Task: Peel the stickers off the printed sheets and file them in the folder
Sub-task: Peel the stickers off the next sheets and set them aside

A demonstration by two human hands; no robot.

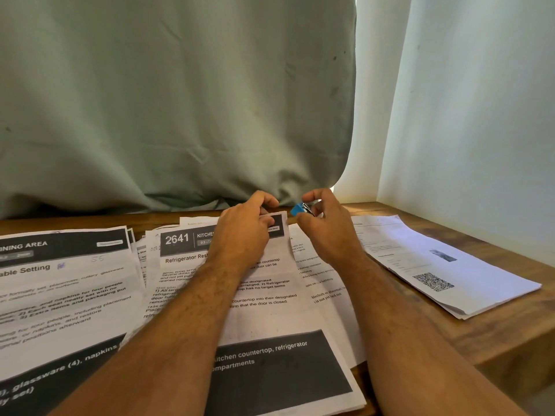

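Pinched between the thumb and curled fingers of the right hand [322,226] is a small blue binder clip with silver wire handles [301,209], held just above the far edge of the papers and apart from them. Beside it, the left hand [244,232] lies on the top edge of the white printed sheet headed "2641" with a dark banner [264,298], its fingertips curled and gripping that sheet's upper right corner, close to the clip but not touching it. This sheet rests on top of a loose, fanned stack of other printed pages [318,283], whose edges stick out on its right and far sides. To the left, overlapping pages topped by a sheet reading "Table Setting" [64,283] cover that part of the brown wooden table [492,334]; a tiny purple sticker [61,266] sits next to that heading. Well to the right lies a separate folded white paper bearing a QR code [450,265]. Both forearms cross over the middle sheet and hide much of its text. A pale green curtain [174,100] hangs behind the table, bunching on its far edge.
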